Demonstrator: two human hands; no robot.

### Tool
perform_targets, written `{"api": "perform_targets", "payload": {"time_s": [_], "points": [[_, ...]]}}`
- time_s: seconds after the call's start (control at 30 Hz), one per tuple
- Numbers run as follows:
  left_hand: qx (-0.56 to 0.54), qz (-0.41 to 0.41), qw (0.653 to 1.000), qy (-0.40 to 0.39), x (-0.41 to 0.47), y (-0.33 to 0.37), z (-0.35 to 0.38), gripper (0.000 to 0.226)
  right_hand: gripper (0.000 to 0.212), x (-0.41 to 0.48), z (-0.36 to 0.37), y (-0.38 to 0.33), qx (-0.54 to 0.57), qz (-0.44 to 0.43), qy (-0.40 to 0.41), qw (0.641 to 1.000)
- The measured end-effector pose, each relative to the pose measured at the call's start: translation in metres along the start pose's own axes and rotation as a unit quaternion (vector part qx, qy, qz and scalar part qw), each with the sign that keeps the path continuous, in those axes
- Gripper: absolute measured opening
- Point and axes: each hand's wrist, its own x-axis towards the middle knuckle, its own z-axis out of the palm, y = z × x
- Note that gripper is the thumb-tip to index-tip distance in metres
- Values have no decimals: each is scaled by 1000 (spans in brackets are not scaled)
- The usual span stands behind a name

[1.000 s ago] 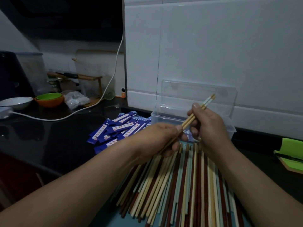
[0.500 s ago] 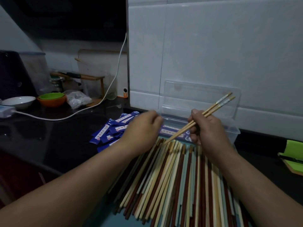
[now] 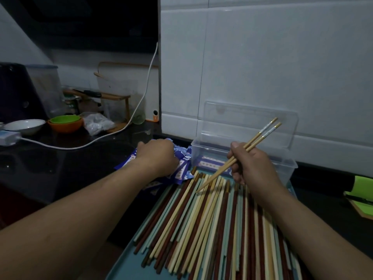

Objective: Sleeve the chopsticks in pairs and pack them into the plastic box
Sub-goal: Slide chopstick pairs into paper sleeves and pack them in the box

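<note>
My right hand (image 3: 251,164) grips a pair of light wooden chopsticks (image 3: 260,136), held at a slant over the loose pile, their decorated ends pointing up and right. My left hand (image 3: 156,156) lies on the heap of blue paper sleeves (image 3: 182,170) left of the box; its fingers are hidden, so whether it holds a sleeve is unclear. The clear plastic box (image 3: 282,160) stands open against the wall with its lid upright and some sleeved pairs inside. Several loose chopsticks (image 3: 201,219), cream, brown and pale green, lie on a teal tray (image 3: 121,265).
A white cable (image 3: 84,145) runs across the dark counter at the left. Behind it are a white bowl (image 3: 25,125), a green and orange bowl (image 3: 65,122), a plastic bag and a wooden rack. A green object (image 3: 361,190) lies at the right edge.
My left hand let go of the chopstick pair and moved left and away onto the sleeve heap. My right hand kept the pair and tilted it more to the right.
</note>
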Motion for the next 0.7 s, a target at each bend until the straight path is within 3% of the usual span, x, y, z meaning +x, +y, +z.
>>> {"api": "perform_targets", "payload": {"time_s": [0.13, 0.47, 0.6, 0.7], "points": [[28, 23, 999, 13, 0, 3, -2, 19, 39, -1, -1, 0, -2, 1, -2, 1000], [-106, 73, 992, -16, 3, 1, -27, 12, 40, -1, -2, 0, 2, 8, 0, 1000], [-223, 123, 966, -36, -15, 13, -28, 13, 40, 0, -3, -1, 10, 4, 6, 1000], [-248, 202, 946, -42, -33, 25, -12, 27, 40, 0, -4, 0, 7, -7, 14, 1000]]}}
